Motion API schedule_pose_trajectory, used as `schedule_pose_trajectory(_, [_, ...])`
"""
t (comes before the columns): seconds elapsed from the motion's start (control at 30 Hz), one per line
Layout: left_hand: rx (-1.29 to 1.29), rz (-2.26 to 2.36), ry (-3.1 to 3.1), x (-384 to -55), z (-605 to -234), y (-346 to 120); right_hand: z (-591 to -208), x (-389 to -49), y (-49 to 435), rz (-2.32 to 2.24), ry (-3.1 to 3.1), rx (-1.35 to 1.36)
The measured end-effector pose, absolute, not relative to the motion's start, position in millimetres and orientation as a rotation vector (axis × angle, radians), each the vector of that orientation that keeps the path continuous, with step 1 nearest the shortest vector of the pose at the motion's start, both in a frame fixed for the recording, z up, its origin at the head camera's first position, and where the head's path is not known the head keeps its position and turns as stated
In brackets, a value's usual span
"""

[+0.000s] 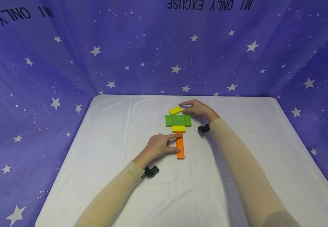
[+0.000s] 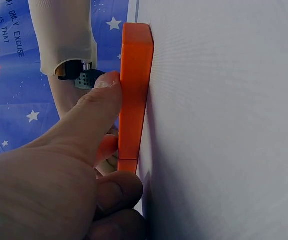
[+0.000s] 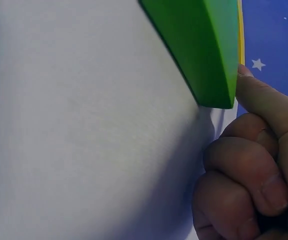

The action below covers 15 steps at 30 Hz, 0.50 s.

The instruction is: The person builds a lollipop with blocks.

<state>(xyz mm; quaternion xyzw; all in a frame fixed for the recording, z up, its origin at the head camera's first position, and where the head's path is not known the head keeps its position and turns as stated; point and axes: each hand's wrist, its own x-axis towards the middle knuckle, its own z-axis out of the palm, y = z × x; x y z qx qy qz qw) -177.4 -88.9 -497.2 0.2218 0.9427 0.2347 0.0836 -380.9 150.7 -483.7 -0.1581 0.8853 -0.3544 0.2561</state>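
Observation:
The left hand rests its thumb and index finger on an orange strip. In the left wrist view a seam divides this strip into two orange blocks, and the thumb presses on the nearer one. At the far end, the right hand has thumb and index finger on either side of the right end of a tilted yellow block. Its other fingers curl in the right wrist view, beside a green block; the index fingertip is hidden there.
Several green blocks lie side by side, with another yellow block between them and the orange strip. White cloth covers the table. Purple star-printed fabric hangs behind and at both sides. Black wrist cameras sit at the cuffs.

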Motion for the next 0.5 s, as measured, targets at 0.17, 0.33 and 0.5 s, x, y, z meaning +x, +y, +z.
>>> schedule_pose_trajectory(0.17, [0.652,0.686,2.816,-177.4,-496.7,-89.2,-487.5,-380.4,147.7,-0.944,2.427,-0.44])
schedule_pose_trajectory(0.33, [0.645,0.679,2.819,-177.2,-495.7,-89.0,-488.1,-378.8,146.0,-0.978,2.428,-0.413])
schedule_pose_trajectory(0.5, [0.652,0.685,2.816,-176.4,-494.6,-89.1,-489.2,-378.7,146.4,-0.992,2.448,-0.392])
